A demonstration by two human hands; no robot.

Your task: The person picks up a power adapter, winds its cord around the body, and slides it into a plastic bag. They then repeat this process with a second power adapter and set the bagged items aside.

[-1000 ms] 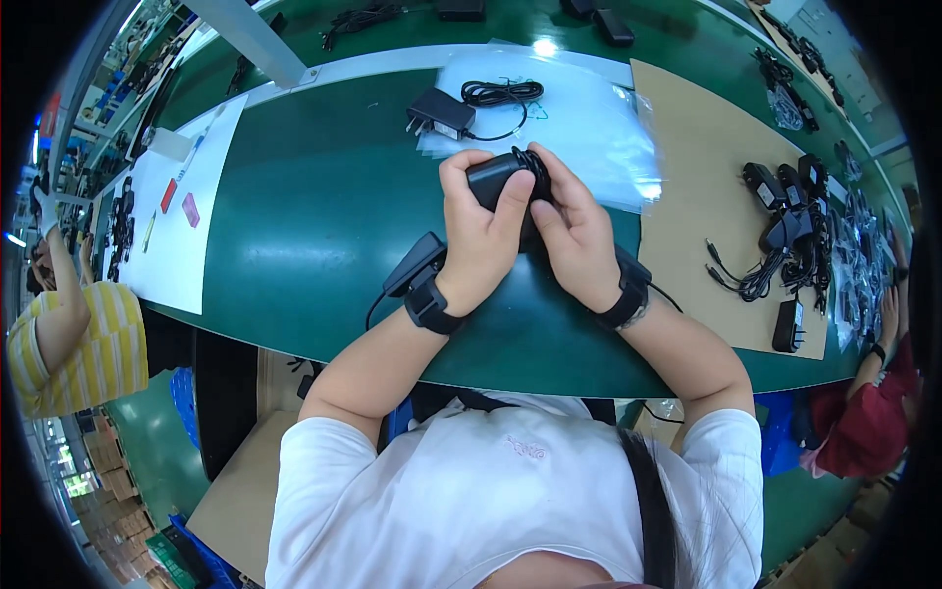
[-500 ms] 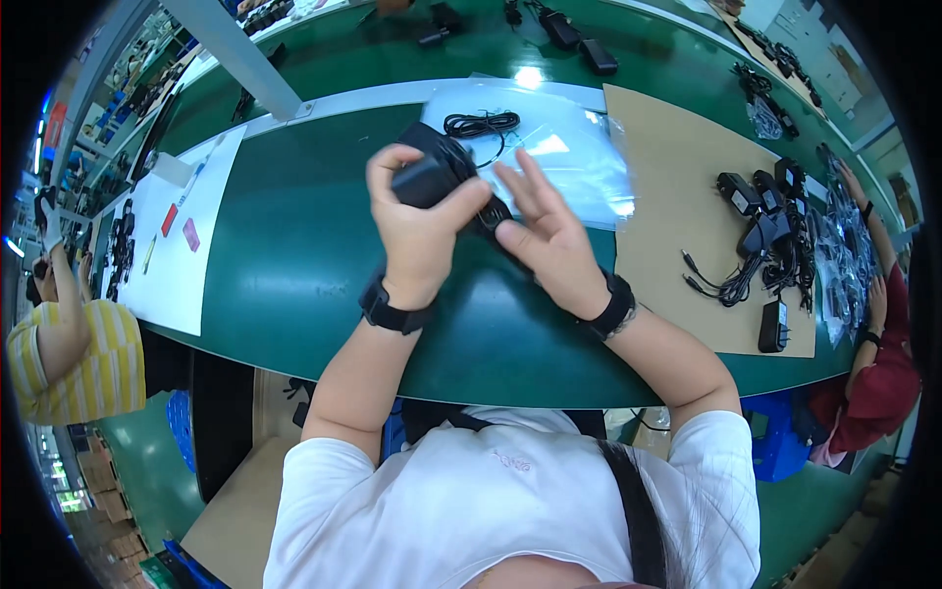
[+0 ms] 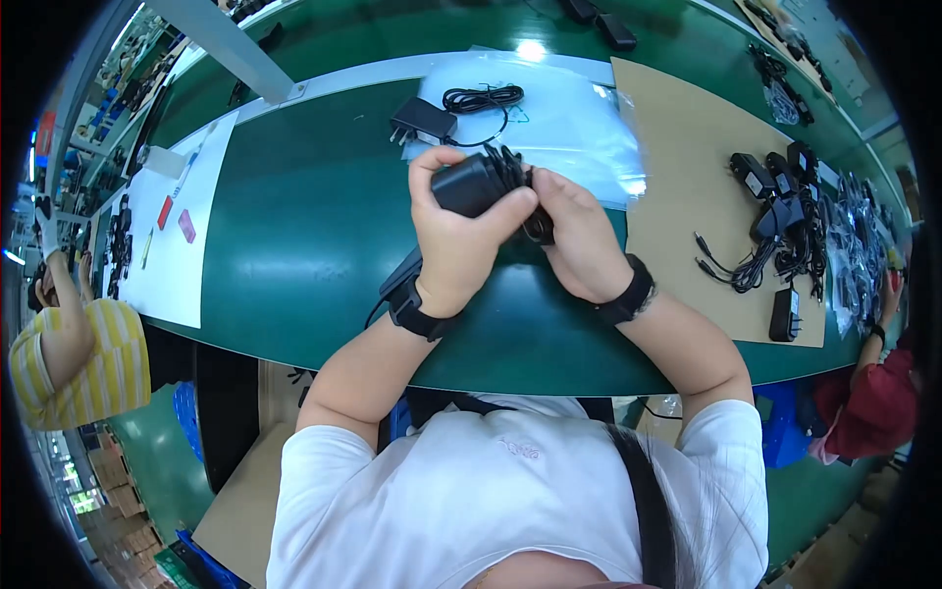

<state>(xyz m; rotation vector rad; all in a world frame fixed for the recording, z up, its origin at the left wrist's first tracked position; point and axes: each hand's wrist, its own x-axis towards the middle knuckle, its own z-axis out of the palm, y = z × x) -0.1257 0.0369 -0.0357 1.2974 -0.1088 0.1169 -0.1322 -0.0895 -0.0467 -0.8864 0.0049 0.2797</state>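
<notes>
My left hand (image 3: 459, 211) is wrapped round a black power adapter (image 3: 461, 187), raised above the green table. Its thumb presses on the adapter's bundled black cable (image 3: 505, 167). My right hand (image 3: 581, 231) has closed in from the other side and pinches the cable bundle, with its fingertips partly hidden. Just beyond my hands, a second black adapter (image 3: 424, 120) with metal prongs lies at the left edge of a stack of clear plastic bags (image 3: 579, 128). Its coiled cable (image 3: 483, 100) rests on the bags.
On the right, brown cardboard (image 3: 677, 196) carries several adapters (image 3: 775, 216) with cables. Bagged items (image 3: 852, 255) lie beyond it, beside a person in a dark red top (image 3: 868, 402). White paper (image 3: 196, 255) with small tools lies left. A metal post (image 3: 231, 49) stands at the back left.
My right hand, spread open before, has closed on the cable bundle. My left hand has shifted right with the adapter, uncovering the pronged adapter on the bags.
</notes>
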